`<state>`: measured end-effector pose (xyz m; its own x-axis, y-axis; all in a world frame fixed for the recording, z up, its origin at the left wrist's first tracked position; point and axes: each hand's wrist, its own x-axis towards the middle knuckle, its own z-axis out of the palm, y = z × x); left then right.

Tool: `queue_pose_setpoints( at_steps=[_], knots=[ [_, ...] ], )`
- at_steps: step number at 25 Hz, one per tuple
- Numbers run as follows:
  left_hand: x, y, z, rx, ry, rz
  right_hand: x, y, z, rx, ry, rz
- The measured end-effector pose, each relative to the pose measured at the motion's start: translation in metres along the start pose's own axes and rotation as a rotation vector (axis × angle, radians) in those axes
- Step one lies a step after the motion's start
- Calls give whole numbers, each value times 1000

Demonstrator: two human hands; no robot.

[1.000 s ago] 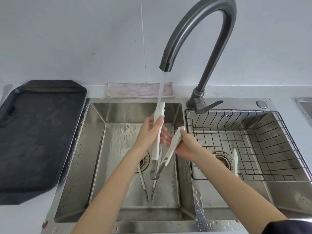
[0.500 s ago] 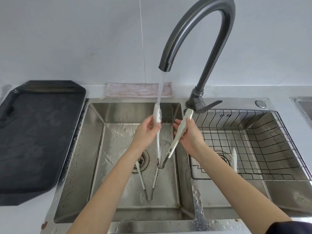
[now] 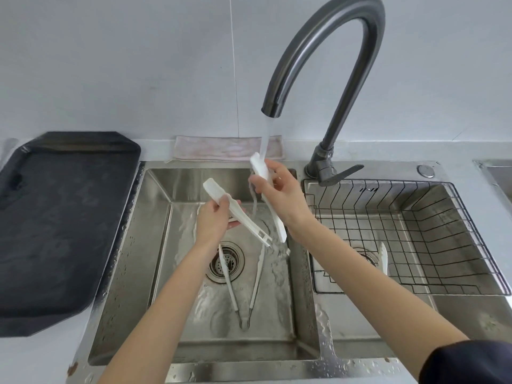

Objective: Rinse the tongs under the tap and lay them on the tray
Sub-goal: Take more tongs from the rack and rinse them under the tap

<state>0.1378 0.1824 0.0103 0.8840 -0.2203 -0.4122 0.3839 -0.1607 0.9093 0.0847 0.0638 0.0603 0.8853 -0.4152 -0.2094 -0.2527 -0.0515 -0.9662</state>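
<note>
White tongs are held over the left sink basin, their two arms spread wide apart. My left hand (image 3: 213, 220) grips the left arm (image 3: 235, 212), which slants down to the right. My right hand (image 3: 282, 195) grips the right arm (image 3: 261, 173), whose upper end sits in the water stream from the dark tap (image 3: 327, 59). The lower ends of the two arms lie close together near the basin's right wall. The black tray (image 3: 55, 223) lies on the counter left of the sink. A second pair of tongs (image 3: 243, 295) rests on the basin floor by the drain.
A wire basket (image 3: 415, 236) fills the right basin, with a white utensil (image 3: 383, 259) standing in it. A pink cloth (image 3: 221, 148) lies behind the sink. The tap's lever (image 3: 343, 173) points right. Water runs over the basin floor.
The arms of the tongs have swung apart. My left hand moved left and down with its arm; my right hand carried the other arm left into the stream.
</note>
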Motion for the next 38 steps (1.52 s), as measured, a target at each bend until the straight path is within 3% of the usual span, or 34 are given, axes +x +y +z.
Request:
queue_pose_setpoints(
  at_steps=[4, 10, 19, 38],
  knots=[
    [2, 3, -9, -8, 4, 52, 10, -8, 10, 42, 39, 24],
    [-5, 1, -14, 85, -90, 46, 15, 18, 4, 194, 60, 251],
    [-7, -65, -37, 213, -105, -131, 3, 83, 12, 281, 13, 622],
    [-5, -158, -39, 531, -100, -436, -7, 177, 36, 180, 52, 906]
  ],
)
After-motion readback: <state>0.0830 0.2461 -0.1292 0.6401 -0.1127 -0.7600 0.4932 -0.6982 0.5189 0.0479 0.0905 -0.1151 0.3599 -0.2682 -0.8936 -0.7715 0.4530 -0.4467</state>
